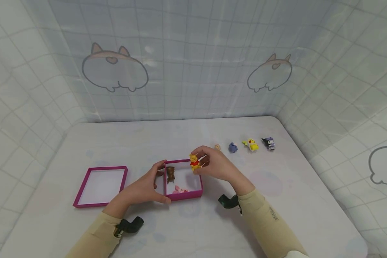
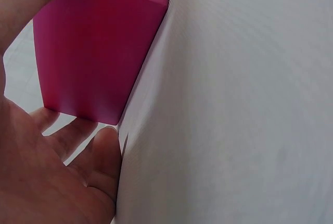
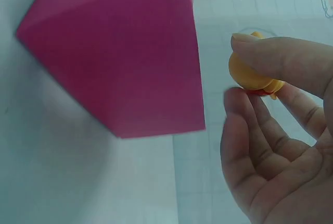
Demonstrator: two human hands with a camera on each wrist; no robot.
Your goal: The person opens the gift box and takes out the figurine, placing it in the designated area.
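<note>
My right hand (image 1: 213, 163) pinches a small Winnie the Pooh figurine (image 1: 194, 162), yellow with a red shirt, over the right rim of an open magenta box (image 1: 184, 196). In the right wrist view, thumb and fingertips close on the yellow figurine (image 3: 250, 73), beside the box's outer wall (image 3: 140, 67). My left hand (image 1: 145, 188) grips the box's left side, thumb at the near corner and fingers at the far one. The left wrist view has those fingers (image 2: 73, 135) at the end of the magenta wall (image 2: 93, 47). Inside lie a brown figurine (image 1: 170, 174) and a pink one (image 1: 180, 190).
Left of the box lies a magenta-rimmed lid (image 1: 84, 187), white inside. A row at the back right holds a beige figurine (image 1: 217, 147), a blue one (image 1: 233, 147), a yellow one (image 1: 252, 145) and a black-and-purple one (image 1: 269, 143). Tiled-pattern curtains surround the white table (image 1: 187, 233).
</note>
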